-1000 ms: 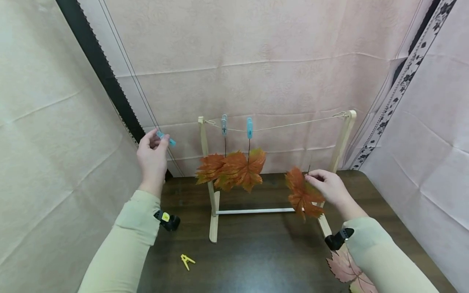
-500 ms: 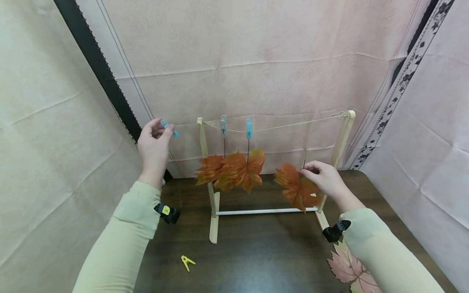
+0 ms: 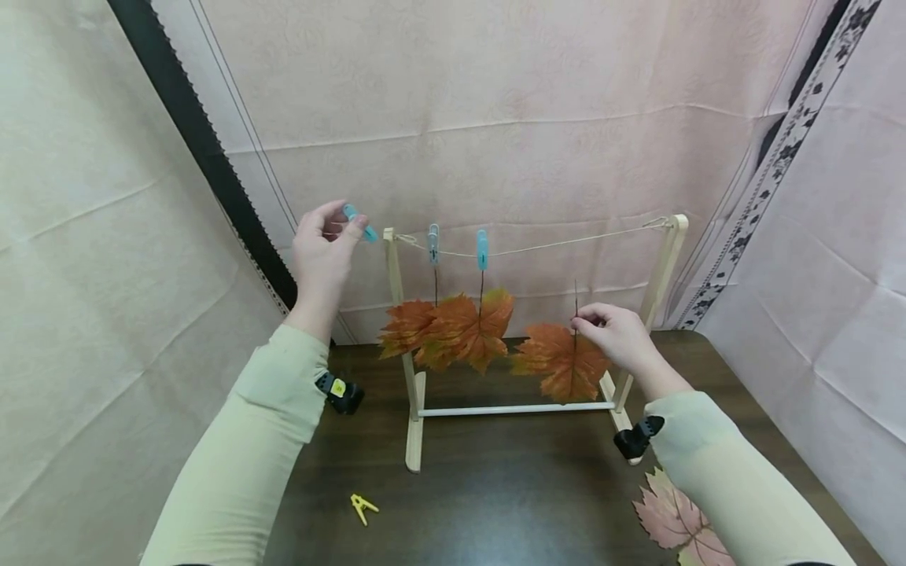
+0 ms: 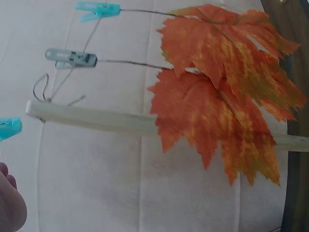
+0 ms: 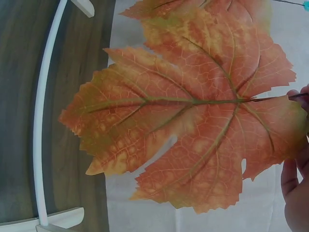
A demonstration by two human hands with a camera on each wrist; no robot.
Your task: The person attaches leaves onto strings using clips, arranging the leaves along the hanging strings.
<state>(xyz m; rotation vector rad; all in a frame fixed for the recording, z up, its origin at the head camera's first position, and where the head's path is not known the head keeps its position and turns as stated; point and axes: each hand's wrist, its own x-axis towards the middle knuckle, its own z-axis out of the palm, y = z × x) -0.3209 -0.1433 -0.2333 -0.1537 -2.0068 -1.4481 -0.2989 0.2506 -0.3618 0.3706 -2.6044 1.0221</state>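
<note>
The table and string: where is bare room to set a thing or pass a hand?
On the table, bare between yellow clothespin, white bar and pink leaf. Along the string, free from the right clipped peg to the right post, but the held leaf takes room below. Crowded: the string's left end, where hanging leaves overlap.

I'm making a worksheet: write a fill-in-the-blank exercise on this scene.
A blue plastic clothespin is in the ____ hand.
The other hand pinches a jagged orange leaf by its ____.
Exactly ____ plastic clothespins sit on the thin pale string.
The clothespin on the dark brown table is ____.
Missing: left; stem; two; yellow.
</note>
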